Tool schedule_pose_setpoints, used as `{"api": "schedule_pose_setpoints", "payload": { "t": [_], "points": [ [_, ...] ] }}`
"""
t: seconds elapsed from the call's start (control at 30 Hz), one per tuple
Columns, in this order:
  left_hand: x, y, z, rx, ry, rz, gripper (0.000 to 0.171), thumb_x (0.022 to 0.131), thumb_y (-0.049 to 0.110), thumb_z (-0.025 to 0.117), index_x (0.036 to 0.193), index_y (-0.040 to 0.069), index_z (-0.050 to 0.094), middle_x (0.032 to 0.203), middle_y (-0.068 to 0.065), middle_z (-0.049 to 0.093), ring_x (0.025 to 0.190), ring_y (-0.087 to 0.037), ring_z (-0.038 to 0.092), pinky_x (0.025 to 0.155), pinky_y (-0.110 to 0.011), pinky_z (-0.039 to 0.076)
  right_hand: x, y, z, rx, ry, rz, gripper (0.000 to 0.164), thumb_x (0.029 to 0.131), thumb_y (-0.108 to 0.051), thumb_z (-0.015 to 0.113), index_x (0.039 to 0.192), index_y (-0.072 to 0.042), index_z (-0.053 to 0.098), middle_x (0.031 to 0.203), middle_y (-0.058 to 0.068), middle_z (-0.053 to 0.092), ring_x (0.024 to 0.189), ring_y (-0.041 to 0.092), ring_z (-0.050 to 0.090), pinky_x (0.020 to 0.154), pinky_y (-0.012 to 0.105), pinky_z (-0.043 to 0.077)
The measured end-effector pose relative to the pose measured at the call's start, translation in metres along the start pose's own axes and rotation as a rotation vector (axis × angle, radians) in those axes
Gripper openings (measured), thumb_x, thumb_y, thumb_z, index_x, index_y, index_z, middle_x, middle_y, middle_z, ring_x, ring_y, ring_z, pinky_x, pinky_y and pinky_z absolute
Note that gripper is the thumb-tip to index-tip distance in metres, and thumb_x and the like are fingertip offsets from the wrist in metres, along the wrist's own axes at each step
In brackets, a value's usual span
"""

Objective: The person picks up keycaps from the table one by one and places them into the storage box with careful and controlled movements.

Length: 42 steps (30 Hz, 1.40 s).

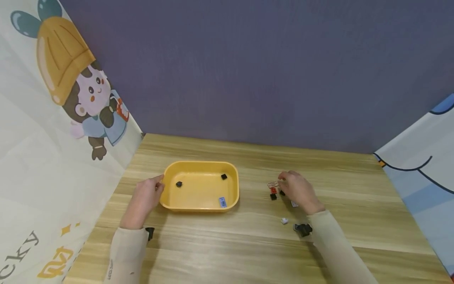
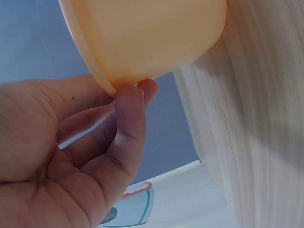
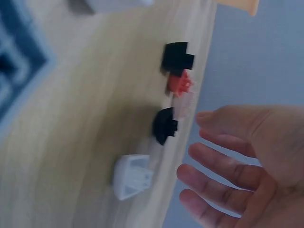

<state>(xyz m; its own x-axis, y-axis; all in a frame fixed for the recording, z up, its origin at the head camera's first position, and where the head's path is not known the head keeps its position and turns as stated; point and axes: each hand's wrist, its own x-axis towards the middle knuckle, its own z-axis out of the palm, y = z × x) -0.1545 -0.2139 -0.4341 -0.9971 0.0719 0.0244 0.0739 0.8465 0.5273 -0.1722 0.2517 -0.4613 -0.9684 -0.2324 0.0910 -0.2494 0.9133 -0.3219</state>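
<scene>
At the left end of a yellow plastic tray (image 1: 198,210), my left hand (image 1: 147,193) pinches the rim between thumb and fingers; the left wrist view shows this grip up close. Inside the tray lie a black keycap (image 1: 224,176), another small black piece (image 1: 179,184) and a blue keycap (image 1: 222,202). My right hand (image 1: 298,191) hovers by a loose cluster of keycaps, its fingers relaxed and bent, with nothing seen between them. That cluster has a red keycap (image 3: 179,84), black keycaps (image 3: 165,125) and a white keycap (image 3: 132,176) lying with its hollow underside showing.
A small white piece (image 1: 284,221) lies on the wood-grain table (image 1: 220,248) nearer to me. A dark wall panel (image 1: 255,79) stands behind the table. Printed cloth (image 1: 39,157) hangs at the left, and another printed sheet at the right.
</scene>
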Motion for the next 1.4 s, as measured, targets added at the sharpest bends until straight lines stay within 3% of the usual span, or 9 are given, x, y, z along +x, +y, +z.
{"api": "schedule_pose_setpoints", "payload": {
  "t": [0.2,0.8,1.4],
  "points": [
    [0.001,-0.001,0.001,0.001,-0.002,-0.012,0.037,0.099,0.001,0.058,0.133,-0.012,0.056,0.102,-0.026,0.067,0.062,-0.018,0.054,0.051,-0.028,0.048,0.005,0.005,0.007,-0.037,-0.044,-0.027,0.023,0.094,-0.01,0.071,0.115,-0.001,0.069,0.1,0.015,0.067,0.083,0.028,0.066,0.071,0.046,0.056],
    [0.0,0.0,0.0,0.004,0.018,0.005,0.036,0.098,0.0,0.059,0.132,-0.012,0.057,0.098,-0.024,0.068,0.062,-0.018,0.054,0.05,-0.027,0.047,0.008,0.004,0.014,-0.078,-0.056,-0.04,0.021,0.091,-0.006,0.074,0.111,-0.007,0.072,0.092,0.008,0.066,0.08,0.025,0.064,0.065,0.043,0.055],
    [-0.001,-0.001,0.0,0.0,0.025,0.017,0.036,0.098,0.0,0.059,0.132,-0.012,0.057,0.099,-0.024,0.069,0.06,-0.017,0.054,0.05,-0.028,0.047,0.002,-0.005,0.001,-0.03,-0.06,-0.01,0.022,0.095,-0.012,0.071,0.115,-0.005,0.07,0.1,0.011,0.065,0.078,0.024,0.063,0.066,0.043,0.055]
  ]
}}
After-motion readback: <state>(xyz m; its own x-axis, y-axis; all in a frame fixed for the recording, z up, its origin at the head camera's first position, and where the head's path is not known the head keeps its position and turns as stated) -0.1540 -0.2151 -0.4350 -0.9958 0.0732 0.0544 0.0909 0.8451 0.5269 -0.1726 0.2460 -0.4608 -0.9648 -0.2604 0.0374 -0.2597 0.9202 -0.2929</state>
